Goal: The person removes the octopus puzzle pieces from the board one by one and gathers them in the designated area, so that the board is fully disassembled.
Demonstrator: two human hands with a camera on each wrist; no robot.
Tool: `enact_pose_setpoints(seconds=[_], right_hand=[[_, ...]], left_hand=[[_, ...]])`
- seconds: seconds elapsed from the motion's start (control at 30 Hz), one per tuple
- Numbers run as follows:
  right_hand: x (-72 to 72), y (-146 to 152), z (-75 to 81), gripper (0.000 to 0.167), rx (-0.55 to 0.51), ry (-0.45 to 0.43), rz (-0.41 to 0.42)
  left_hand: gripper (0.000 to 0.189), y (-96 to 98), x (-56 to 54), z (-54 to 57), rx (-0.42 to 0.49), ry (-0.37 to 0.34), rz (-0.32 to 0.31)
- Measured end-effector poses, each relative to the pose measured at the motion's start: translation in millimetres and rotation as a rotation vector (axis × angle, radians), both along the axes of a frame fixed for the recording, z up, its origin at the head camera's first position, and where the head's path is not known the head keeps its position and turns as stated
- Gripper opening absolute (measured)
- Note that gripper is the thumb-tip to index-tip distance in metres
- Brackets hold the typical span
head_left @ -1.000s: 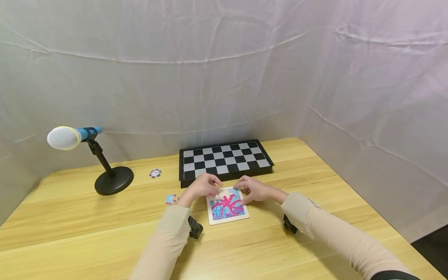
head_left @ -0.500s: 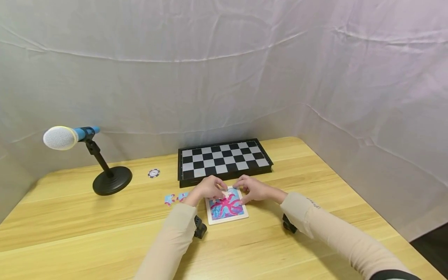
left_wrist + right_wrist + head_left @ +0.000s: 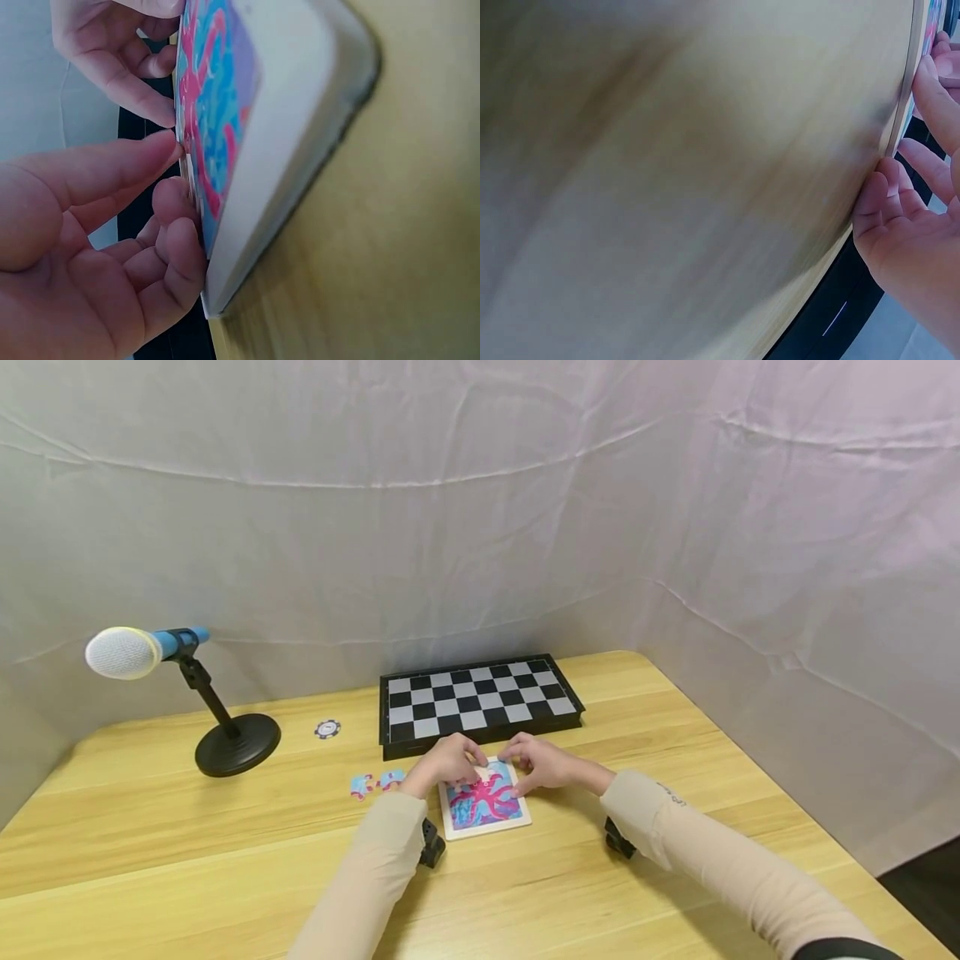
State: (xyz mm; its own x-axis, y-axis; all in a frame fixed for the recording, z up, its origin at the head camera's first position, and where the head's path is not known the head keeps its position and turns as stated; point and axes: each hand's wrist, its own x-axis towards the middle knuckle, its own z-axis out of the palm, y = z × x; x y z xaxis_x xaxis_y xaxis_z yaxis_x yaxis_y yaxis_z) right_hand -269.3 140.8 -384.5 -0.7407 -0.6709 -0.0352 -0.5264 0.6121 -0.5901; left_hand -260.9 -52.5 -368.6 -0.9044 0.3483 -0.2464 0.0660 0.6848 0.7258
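A white-framed jigsaw puzzle [image 3: 491, 831] showing a pink octopus on blue lies flat on the table between both hands. My left hand [image 3: 450, 760] is over its upper left part, with thumb and fingertips pinching a puzzle piece at the board's surface; the fingers mostly hide that piece. A bare pale patch shows beside these fingertips. My right hand [image 3: 547, 764] holds the puzzle's upper right corner, index finger at the top and thumb on the right side. In the right wrist view its fingertips rest at the board's edge [image 3: 910, 67]. Two loose puzzle pieces [image 3: 362, 787] lie left of the left hand.
A black-and-white chessboard case [image 3: 472, 702] sits just behind the puzzle. Farther left are a poker chip [image 3: 327, 728] and a blue microphone [image 3: 123, 653] on a black stand [image 3: 237, 745]. A pale curtain [image 3: 375, 543] encloses the wooden table's back and sides.
My left hand has moved right over the upper part of the puzzle, uncovering the second loose piece. My right hand stays at the corner. The head view has shifted slightly.
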Motion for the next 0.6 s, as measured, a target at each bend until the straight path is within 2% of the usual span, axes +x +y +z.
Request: enact_pose_setpoints(seconds=[0.3, 0.6], right_hand=[[0.3, -0.1, 0.2, 0.049, 0.002, -0.001, -0.017], [1.3, -1.4, 0.3, 0.051, 0.014, -0.006, -0.027]], left_hand=[[0.011, 5.0, -0.6, 2.1, -0.011, -0.014, 0.022], [0.008, 4.6, -1.8, -0.9, 0.035, -0.042, 0.026]])
